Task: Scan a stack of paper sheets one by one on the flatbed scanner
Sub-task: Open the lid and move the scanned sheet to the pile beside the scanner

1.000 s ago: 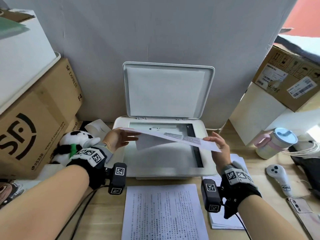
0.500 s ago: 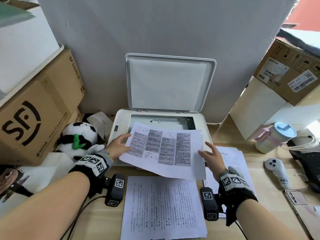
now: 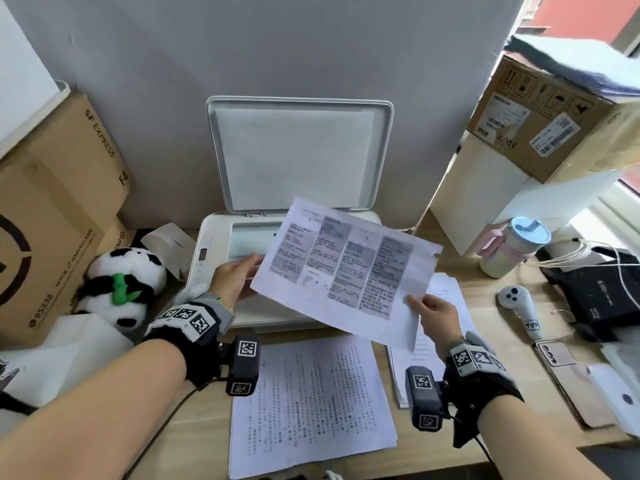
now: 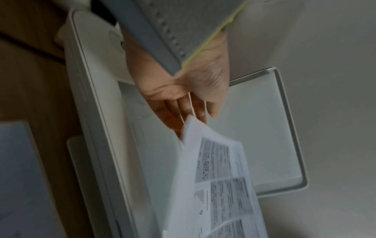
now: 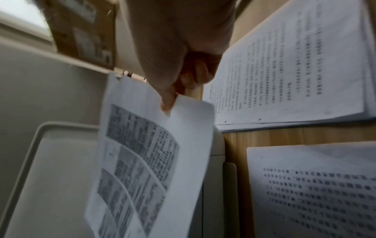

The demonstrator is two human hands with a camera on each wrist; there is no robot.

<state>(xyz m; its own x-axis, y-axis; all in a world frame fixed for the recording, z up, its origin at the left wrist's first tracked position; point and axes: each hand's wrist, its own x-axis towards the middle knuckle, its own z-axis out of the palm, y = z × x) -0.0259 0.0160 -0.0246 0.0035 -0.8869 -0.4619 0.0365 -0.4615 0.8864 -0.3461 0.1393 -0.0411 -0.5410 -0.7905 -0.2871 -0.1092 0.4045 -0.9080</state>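
Note:
The white flatbed scanner [image 3: 214, 251] stands at the wall with its lid [image 3: 298, 154] raised and its glass [image 3: 249, 237] bare. A printed sheet [image 3: 346, 268] hangs face up over the scanner's front right corner. My right hand [image 3: 433, 313] pinches its near right corner, thumb on top [image 5: 168, 99]. My left hand [image 3: 235, 278] reaches to the sheet's left edge with straight fingers [image 4: 183, 112] touching it. One paper stack [image 3: 311, 403] lies before the scanner, another stack [image 3: 446, 296] to its right, under the held sheet.
Cardboard boxes [image 3: 62, 220] and a panda toy [image 3: 124, 282] crowd the left. On the right are a lidded mug [image 3: 512, 244], a white controller [image 3: 519, 306], a black device with cables [image 3: 602, 292], a phone [image 3: 571, 382] and stacked boxes [image 3: 540, 116].
The sheet came up off the glass, turned printed side up, and has swung right and toward me. My right hand carries it; my left hand trails at its left edge.

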